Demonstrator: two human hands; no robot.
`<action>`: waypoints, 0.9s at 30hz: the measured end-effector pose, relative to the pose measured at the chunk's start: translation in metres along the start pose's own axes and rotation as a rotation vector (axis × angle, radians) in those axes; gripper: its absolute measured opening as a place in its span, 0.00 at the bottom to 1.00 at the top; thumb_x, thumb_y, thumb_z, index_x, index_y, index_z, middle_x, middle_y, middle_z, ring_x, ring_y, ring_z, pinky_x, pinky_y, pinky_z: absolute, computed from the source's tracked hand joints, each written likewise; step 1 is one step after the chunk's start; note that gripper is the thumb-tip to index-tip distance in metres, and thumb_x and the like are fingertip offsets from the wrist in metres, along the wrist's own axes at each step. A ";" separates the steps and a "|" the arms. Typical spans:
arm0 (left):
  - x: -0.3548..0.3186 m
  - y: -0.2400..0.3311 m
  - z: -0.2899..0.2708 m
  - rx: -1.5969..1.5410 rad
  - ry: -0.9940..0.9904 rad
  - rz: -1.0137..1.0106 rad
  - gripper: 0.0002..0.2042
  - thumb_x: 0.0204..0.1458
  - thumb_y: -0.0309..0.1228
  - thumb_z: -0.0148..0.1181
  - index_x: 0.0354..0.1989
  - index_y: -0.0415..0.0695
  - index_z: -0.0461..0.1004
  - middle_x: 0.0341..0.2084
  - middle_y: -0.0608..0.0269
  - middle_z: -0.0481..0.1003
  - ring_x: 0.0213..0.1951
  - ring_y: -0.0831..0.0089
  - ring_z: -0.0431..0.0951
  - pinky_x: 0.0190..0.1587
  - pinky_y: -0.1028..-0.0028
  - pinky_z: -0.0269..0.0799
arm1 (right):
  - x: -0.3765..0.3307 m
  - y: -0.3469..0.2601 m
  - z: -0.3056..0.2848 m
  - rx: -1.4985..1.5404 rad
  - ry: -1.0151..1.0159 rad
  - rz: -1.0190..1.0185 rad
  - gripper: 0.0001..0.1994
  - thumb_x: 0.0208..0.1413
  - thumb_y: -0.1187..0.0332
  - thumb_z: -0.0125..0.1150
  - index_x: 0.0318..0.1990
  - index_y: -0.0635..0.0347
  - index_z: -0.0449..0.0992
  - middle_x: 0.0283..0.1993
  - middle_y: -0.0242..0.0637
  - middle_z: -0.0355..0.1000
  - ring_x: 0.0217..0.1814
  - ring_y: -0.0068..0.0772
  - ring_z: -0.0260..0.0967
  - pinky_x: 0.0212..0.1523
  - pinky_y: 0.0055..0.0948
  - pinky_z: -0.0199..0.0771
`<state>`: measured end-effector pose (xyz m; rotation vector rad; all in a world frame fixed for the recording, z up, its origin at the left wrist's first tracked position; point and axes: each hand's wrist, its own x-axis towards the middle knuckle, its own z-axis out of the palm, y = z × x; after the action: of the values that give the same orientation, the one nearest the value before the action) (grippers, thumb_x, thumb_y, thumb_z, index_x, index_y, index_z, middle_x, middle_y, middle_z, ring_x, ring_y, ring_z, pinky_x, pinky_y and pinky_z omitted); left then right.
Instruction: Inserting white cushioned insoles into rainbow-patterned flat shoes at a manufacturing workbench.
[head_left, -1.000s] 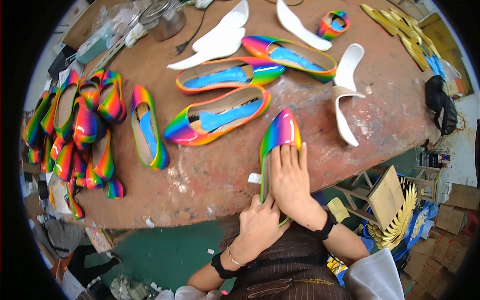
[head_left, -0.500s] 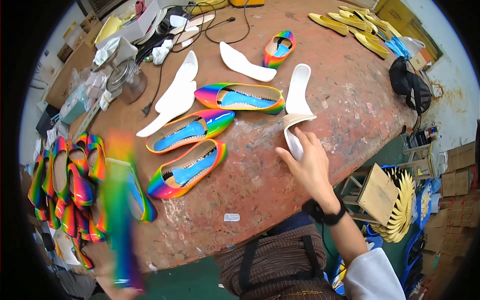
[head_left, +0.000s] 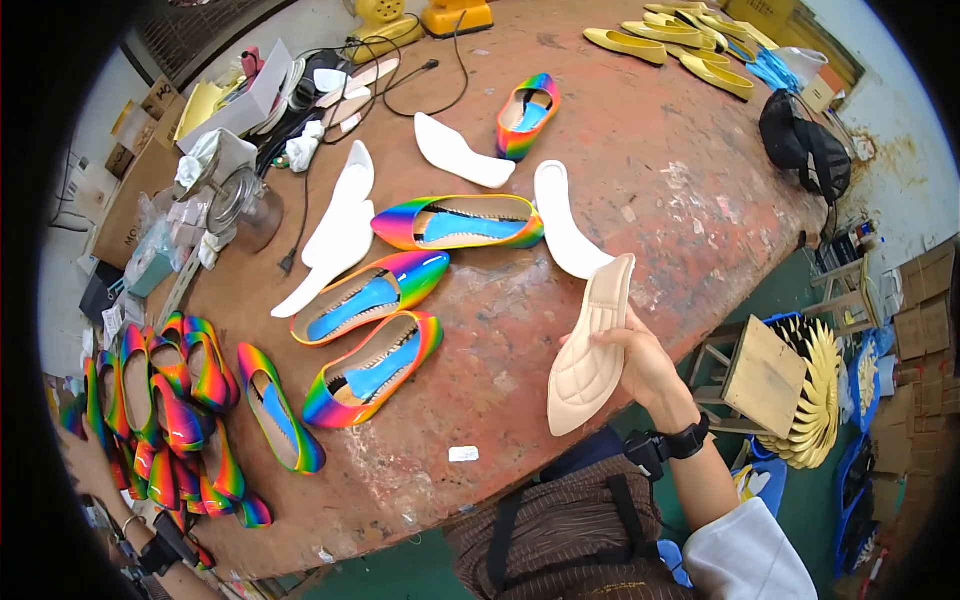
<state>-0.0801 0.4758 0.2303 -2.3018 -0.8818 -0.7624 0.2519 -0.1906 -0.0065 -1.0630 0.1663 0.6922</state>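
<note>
My right hand (head_left: 652, 362) grips a beige quilted insole (head_left: 588, 365), its thumb across the upper face, above the table's front right. Just behind that, a white insole (head_left: 563, 225) lies on the table. At the far left rim my left hand (head_left: 88, 462) reaches into a heap of glossy rainbow flats (head_left: 170, 400); its fingers are dim and partly hidden. One rainbow flat (head_left: 280, 408) with a blue lining piece stands beside the heap. Mid-table are more such flats: one pointing left (head_left: 458, 222), one behind another nearer (head_left: 372, 298), (head_left: 374, 368).
White insoles (head_left: 335, 230) lie left of centre, and another white insole (head_left: 462, 152) sits by a small rainbow flat (head_left: 527, 116). A metal can (head_left: 244, 210) and cables are at the back left. Yellow flats (head_left: 680, 40) and a black cap (head_left: 805, 148) occupy the back right. A wooden stool (head_left: 765, 375) stands beyond the edge.
My right hand has lifted the insole and turned its beige quilted face up. My left hand, earlier with a motion-blurred rainbow flat, has moved left to the heap. The view has shifted slightly.
</note>
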 end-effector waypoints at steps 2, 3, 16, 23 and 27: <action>-0.005 0.091 -0.002 -0.021 0.071 0.039 0.25 0.53 0.31 0.63 0.59 0.34 0.69 0.51 0.43 0.75 0.53 0.51 0.75 0.58 0.63 0.69 | -0.005 0.010 -0.006 0.092 0.026 0.007 0.29 0.62 0.78 0.50 0.71 0.59 0.53 0.56 0.44 0.71 0.56 0.42 0.74 0.59 0.40 0.74; -0.010 0.147 -0.010 -0.011 0.120 0.029 0.25 0.54 0.30 0.61 0.60 0.34 0.69 0.52 0.42 0.75 0.55 0.50 0.75 0.60 0.64 0.68 | -0.007 0.016 -0.006 0.115 0.119 -0.020 0.26 0.63 0.75 0.50 0.69 0.61 0.56 0.55 0.45 0.71 0.57 0.43 0.74 0.59 0.40 0.74; -0.204 0.653 -0.044 -1.122 -0.479 0.797 0.32 0.53 0.28 0.52 0.70 0.41 0.59 0.70 0.54 0.59 0.73 0.60 0.53 0.72 0.47 0.43 | -0.067 0.014 -0.050 0.424 0.275 0.102 0.16 0.52 0.72 0.54 0.47 0.72 0.73 0.42 0.45 0.75 0.43 0.37 0.72 0.49 0.36 0.75; -0.188 0.651 -0.041 -1.222 -0.428 0.639 0.36 0.46 0.27 0.58 0.69 0.40 0.60 0.71 0.50 0.54 0.74 0.54 0.48 0.72 0.47 0.43 | -0.108 -0.001 -0.066 0.736 -0.485 0.099 0.16 0.64 0.62 0.50 0.54 0.60 0.66 0.34 0.38 0.62 0.23 0.29 0.62 0.27 0.31 0.66; -0.180 0.595 -0.074 -1.317 -0.221 0.101 0.39 0.42 0.28 0.64 0.66 0.36 0.58 0.69 0.41 0.54 0.69 0.44 0.54 0.68 0.48 0.50 | -0.113 -0.004 -0.060 0.430 -0.205 0.053 0.27 0.63 0.56 0.51 0.66 0.59 0.59 0.34 0.36 0.61 0.21 0.26 0.58 0.20 0.27 0.60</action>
<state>0.2137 -0.0215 -0.0109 -3.5669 -0.2920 -1.2978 0.1775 -0.2929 0.0166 -0.5749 0.1578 0.7668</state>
